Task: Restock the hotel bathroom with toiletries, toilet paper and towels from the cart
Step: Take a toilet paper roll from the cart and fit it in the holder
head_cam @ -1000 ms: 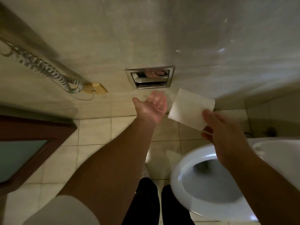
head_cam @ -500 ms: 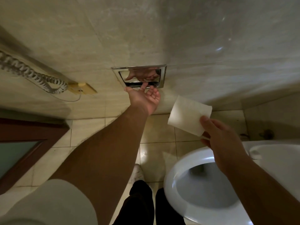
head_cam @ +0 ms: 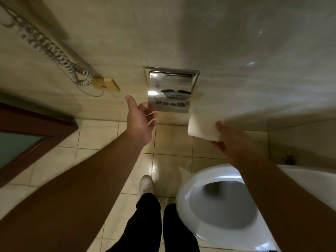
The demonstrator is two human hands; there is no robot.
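On the beige bathroom wall the left hand, fingers curled, holds the chrome holder flap lifted; the right hand grips the toilet roll just below-right of it

Bare left hand, bare right hand, black trousers, white shoe

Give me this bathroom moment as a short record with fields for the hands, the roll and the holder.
holder flap: chrome, swung out from the wall recess
left hand: fingers at the holder flap's lower left corner; grip unclear
right hand: holds the toilet paper roll
roll position: below the flap's right corner, not yet loaded
nearby: toilet lower right; coiled cord on left wall
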